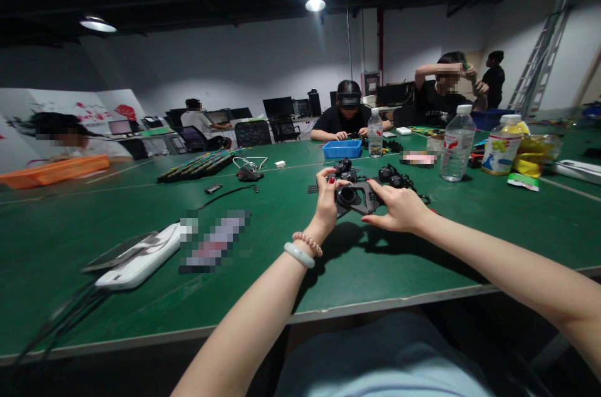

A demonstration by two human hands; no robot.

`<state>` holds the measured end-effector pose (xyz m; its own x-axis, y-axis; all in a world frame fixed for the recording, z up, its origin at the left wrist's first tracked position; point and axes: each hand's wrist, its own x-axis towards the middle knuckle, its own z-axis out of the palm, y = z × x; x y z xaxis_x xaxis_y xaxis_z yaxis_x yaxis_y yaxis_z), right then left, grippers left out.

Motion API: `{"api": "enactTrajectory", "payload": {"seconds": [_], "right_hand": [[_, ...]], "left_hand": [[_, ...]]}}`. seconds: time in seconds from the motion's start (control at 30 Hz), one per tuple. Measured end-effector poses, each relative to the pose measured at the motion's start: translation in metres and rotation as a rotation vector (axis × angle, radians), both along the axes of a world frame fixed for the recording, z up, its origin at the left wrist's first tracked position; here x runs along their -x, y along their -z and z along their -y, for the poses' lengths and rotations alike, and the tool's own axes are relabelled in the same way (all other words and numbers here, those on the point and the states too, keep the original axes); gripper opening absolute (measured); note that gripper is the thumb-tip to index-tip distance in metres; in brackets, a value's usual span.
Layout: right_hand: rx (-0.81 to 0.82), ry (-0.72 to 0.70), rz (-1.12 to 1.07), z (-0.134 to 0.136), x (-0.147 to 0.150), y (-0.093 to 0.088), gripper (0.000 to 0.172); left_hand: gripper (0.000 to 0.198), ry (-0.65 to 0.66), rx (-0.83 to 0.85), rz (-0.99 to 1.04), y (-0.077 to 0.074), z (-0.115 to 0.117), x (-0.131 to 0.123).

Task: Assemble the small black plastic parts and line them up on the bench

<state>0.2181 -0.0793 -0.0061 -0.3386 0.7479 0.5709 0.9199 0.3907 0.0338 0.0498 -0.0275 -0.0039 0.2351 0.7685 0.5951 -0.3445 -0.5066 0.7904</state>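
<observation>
Between my two hands is a black plastic part (360, 196) with a round ring on its left and an angular opening beside it. My left hand (325, 201), with a bead bracelet and a pale bangle at the wrist, grips its left end. The fingers of my right hand (399, 206) are closed on its right end. The part is raised over the green table (263, 284). Just beyond it lie small black round-headed parts (345, 166) and a similar black cluster (394, 176). Some of the held part is hidden by my fingers.
A blue tray (342, 149), a water bottle (375, 134) and a larger bottle (456, 145) stand further back. To the left are a white power strip (143, 257), a phone-like slab (216, 242) and an orange tray (56, 170). Other people sit around the table.
</observation>
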Motion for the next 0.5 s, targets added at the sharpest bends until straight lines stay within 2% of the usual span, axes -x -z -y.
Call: {"api": "enactTrajectory", "payload": {"seconds": [0.27,0.5], "right_hand": [[-0.085,-0.012,0.008,-0.005,-0.005,-0.001,0.088],[-0.223,-0.075,0.141,-0.013,-0.026,-0.01,0.089]], "left_hand": [[0.031,0.038,-0.003,-0.036,-0.005,0.0,0.003],[0.034,0.295,0.112,-0.188,-0.019,0.009,0.005]]}}
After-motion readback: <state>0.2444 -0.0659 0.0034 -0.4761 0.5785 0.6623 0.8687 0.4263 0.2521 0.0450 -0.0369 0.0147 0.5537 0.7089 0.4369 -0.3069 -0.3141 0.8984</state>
